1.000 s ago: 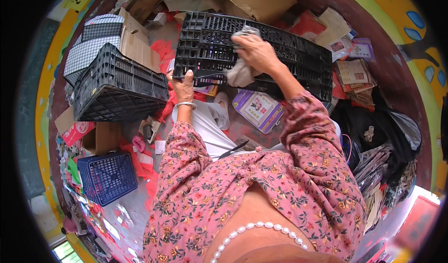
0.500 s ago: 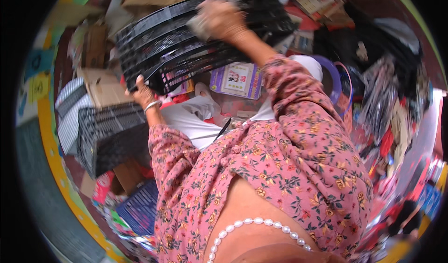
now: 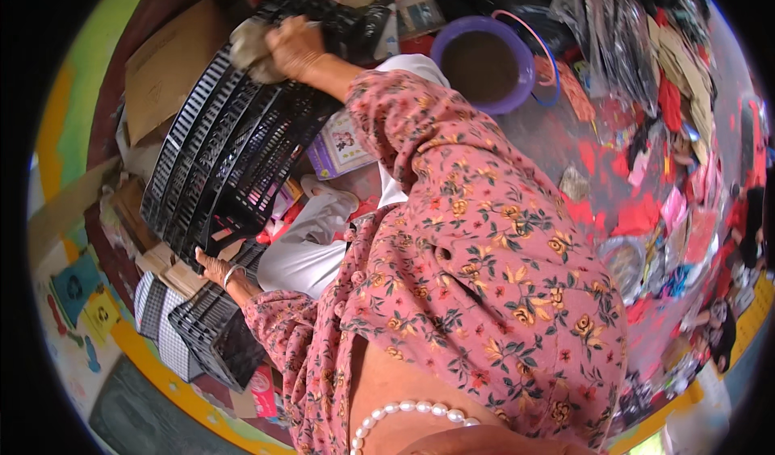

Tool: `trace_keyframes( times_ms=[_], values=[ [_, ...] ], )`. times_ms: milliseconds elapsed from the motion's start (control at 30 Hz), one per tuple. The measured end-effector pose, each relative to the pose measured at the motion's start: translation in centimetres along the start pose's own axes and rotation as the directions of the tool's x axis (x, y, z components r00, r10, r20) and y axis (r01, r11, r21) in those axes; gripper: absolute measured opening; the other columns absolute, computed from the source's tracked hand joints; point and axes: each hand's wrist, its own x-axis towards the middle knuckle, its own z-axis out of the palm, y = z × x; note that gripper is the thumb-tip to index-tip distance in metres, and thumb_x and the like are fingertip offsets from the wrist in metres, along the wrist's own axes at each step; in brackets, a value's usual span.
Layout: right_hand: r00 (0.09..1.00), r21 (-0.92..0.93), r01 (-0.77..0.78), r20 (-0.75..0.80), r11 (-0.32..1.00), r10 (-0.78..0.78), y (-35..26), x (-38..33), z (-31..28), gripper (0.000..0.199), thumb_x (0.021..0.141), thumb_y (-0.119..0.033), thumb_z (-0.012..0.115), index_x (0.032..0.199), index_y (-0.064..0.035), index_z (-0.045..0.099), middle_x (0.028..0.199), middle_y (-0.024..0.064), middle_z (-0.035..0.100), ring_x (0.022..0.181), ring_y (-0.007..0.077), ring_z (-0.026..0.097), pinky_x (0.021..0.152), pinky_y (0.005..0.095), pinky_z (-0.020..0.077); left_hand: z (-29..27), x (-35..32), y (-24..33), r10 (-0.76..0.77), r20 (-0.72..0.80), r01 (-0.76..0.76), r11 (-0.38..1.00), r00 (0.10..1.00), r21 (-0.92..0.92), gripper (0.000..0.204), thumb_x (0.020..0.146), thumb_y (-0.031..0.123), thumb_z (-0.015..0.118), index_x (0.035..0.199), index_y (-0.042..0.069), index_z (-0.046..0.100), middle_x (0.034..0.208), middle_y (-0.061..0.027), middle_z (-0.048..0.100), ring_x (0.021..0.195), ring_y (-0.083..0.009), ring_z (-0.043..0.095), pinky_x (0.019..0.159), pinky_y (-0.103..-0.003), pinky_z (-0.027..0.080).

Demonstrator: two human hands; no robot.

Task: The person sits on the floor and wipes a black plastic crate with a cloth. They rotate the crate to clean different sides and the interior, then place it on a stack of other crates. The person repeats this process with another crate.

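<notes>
A black plastic crate [image 3: 218, 144] with slatted sides is held tilted in front of me, left of my knees. My left hand [image 3: 216, 270] grips its lower near corner. At the crate's upper end, my right hand [image 3: 295, 48] is closed on a dirty grey-beige rag [image 3: 255, 53] and presses it against the slats. Part of the crate's far end is blurred. Behind the crate stands a purple-and-white box [image 3: 345, 142], partly covered by it.
A purple basin [image 3: 438, 63] of murky water stands beyond my knee. Another black crate [image 3: 211, 334] lies at left by a checked cloth. A cardboard box [image 3: 173, 67] is at far left. Plastic-wrapped bundles [image 3: 609, 31] and mixed clothes cover the floor at right.
My view has turned to the right, bringing the basin fully into sight. The crate now stands more steeply, and my right hand with the rag is at its upper end.
</notes>
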Motion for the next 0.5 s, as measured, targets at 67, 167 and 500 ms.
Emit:
trace_keyframes(
  times_ms=[67,167,500],
  values=[
    [0.94,0.191,-0.33,-0.022,0.925,0.34,3.2,0.8,0.3,0.017,0.073,-0.017,0.048,0.073,-0.0039,0.059,0.077,0.0208,0.059,0.067,0.0393,0.057,0.054,0.049,0.0461,1.1,-1.1,1.1,-0.073,0.178,0.076,0.997,0.981,-0.013,0.05,0.077,0.046,0.054,0.089,-0.001,0.062,0.081,-0.0106,0.063,0.063,-0.0238,0.058,0.061,-0.034,0.047],
    [0.826,0.089,-0.563,0.094,0.821,0.556,4.6,3.3,-2.9,0.016,0.073,-0.018,0.051,0.077,-0.0068,0.063,0.075,0.019,0.062,0.073,0.0367,0.061,0.058,0.048,0.0471,-0.3,-0.3,0.9,0.012,0.171,-0.004,0.999,0.985,-0.05,0.046,0.077,0.04,0.061,0.097,-0.001,0.052,0.076,-0.0098,0.061,0.051,-0.0221,0.057,0.048,-0.031,0.048],
    [1.0,0.268,-0.013,0.01,0.963,0.01,-6.2,-0.8,-4.1,0.016,0.074,-0.013,0.051,0.086,-0.0117,0.063,0.071,0.0137,0.059,0.071,0.0313,0.058,0.064,0.041,0.0476,-0.3,2.0,-3.2,0.101,-0.12,-0.093,0.994,0.988,0.064,0.063,0.072,0.037,0.07,0.105,-0.004,0.036,0.096,-0.0123,0.051,0.084,-0.0181,0.05,0.076,-0.03,0.043]
  ],
)
